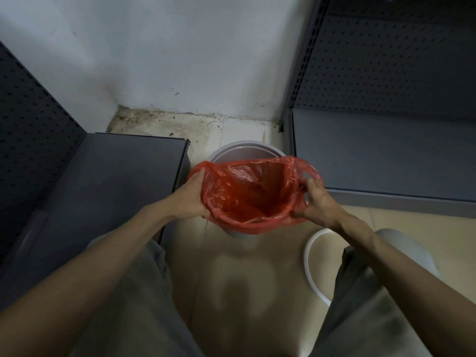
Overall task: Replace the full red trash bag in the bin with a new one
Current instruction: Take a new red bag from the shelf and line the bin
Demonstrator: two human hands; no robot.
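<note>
A thin red trash bag (253, 194) is spread open over a round grey-white bin (244, 148) on the floor. The bag looks empty inside and covers the near part of the bin; the bin's far rim still shows. My left hand (190, 199) grips the bag's left edge. My right hand (315, 204) grips its right edge beside a loose handle loop. Both hands hold the mouth of the bag apart above the bin.
Grey metal shelf units stand close on the left (116, 181) and right (381, 150) of the bin. A white ring-shaped rim (310, 261) lies on the tiled floor by my right knee. A dirty white wall is behind.
</note>
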